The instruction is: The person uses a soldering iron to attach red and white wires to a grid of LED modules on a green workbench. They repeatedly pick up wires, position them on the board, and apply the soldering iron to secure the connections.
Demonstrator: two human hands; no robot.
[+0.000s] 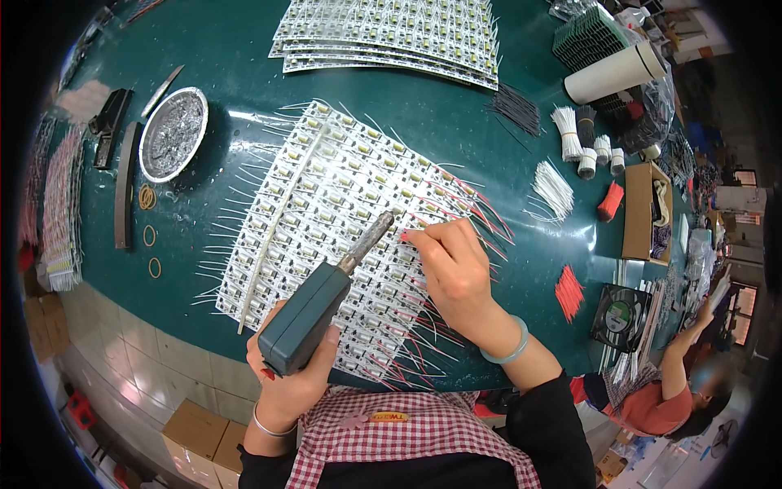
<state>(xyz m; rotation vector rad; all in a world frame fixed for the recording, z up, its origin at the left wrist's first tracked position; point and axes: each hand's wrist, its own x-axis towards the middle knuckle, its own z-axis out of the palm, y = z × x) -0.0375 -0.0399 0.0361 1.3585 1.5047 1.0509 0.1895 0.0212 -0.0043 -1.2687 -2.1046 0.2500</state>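
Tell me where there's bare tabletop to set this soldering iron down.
Bare green table lies between the foil dish and the far stacked panels, and between the big LED panel and the white wire bundles. The right edge by the cardboard box is crowded.

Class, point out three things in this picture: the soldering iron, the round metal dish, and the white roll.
soldering iron (308, 319), head view, teal handle.
round metal dish (173, 134), head view, centre.
white roll (615, 73), head view, side.

Open box (646, 210): brown cardboard, right on the green surface (228, 49).
Cartons (199, 436): brown, closed, on the floor lower left.
Apron label (388, 416): small yellow-red oval.
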